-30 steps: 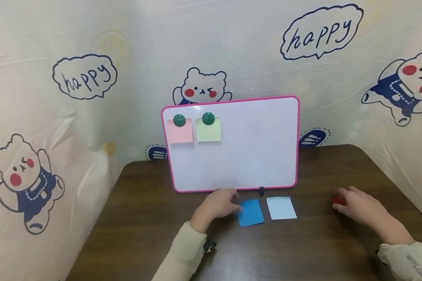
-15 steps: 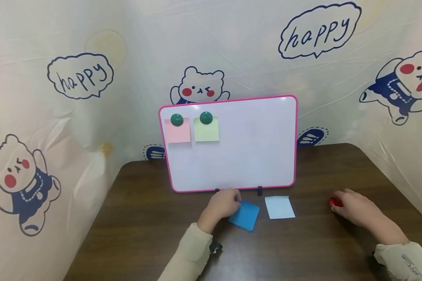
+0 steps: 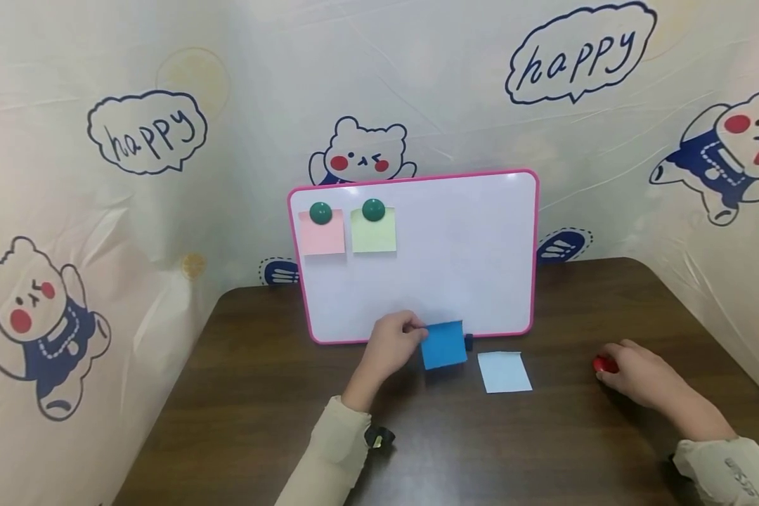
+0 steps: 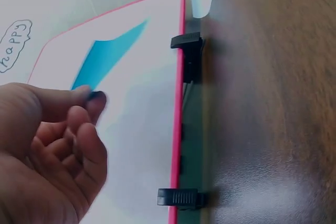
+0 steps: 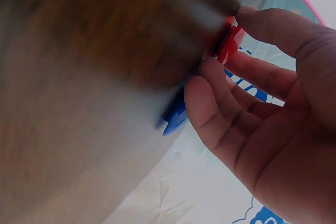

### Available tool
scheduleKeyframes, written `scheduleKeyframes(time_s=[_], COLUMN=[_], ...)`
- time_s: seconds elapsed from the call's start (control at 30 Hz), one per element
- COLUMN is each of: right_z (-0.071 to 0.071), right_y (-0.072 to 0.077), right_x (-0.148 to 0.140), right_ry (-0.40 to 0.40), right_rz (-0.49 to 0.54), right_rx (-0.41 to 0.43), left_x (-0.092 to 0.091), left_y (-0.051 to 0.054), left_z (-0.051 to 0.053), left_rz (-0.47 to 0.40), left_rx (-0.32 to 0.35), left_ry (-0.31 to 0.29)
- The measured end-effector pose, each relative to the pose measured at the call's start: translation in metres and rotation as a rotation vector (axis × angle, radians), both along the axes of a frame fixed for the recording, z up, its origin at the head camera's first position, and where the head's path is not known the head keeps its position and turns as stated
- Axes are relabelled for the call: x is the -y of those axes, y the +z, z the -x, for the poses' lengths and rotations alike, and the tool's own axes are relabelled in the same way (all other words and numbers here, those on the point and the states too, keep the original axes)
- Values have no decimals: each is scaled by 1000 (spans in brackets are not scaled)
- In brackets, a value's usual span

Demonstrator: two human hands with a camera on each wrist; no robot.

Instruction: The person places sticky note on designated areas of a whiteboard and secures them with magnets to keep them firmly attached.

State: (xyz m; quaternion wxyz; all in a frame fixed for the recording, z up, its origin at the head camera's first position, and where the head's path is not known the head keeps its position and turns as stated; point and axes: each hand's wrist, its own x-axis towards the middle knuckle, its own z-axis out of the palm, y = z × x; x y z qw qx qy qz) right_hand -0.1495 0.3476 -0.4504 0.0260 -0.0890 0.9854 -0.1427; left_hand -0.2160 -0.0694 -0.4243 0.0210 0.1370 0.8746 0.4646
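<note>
My left hand (image 3: 393, 343) pinches a blue sticky note (image 3: 444, 345) by its left edge, in front of the lower edge of a pink-framed whiteboard (image 3: 462, 246). In the left wrist view the blue note (image 4: 107, 59) stands out from thumb and fingertip. On the right of the table, my right hand (image 3: 645, 372) has thumb and fingers around a red round magnet (image 3: 604, 364). The right wrist view shows the red magnet (image 5: 229, 44) at the fingertips and a blue piece (image 5: 176, 116) beyond them, partly hidden. A pale blue sticky note (image 3: 504, 372) lies between the hands.
Two green round magnets, the left one (image 3: 320, 213) over a pink note (image 3: 322, 235), the other (image 3: 374, 210) over a pale green note (image 3: 374, 233), sit at the board's upper left. Black clips (image 4: 181, 198) grip its bottom edge. A printed curtain (image 3: 240, 140) hangs behind.
My left hand has lifted the blue note off the table and brought it up toward the board's lower edge. The right hand stays in about the same place with the red magnet.
</note>
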Motion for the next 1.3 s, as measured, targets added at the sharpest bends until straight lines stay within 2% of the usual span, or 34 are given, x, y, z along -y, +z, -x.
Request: scheduleKeyframes(time_s=[0.1,0.2,0.5,0.73,0.9,1.07,1.3], right_z=[0,0,1,1,3,4,6], right_y=[0,0,0,10,18,26,36], right_x=[0,0,8,19,26,34,47], right_ry=[-5,-8,10,21,22,26,-27], right_rz=[6,5,10,27,43,77,179], right_rx=[3,9,-22,-92,-98,-109,-127], left_x=[3,4,5,4,5,7,10], left_y=[0,1,2,0,2,4,10], left_z=[1,1,1,4,5,6,9], left_rz=[-105,-153,-177,-234,-257,-250,-266], left_rx=[-22,-30,-55,-85,-93,-89,-93], left_ry=[-1,-11,-11,55,66,79,108])
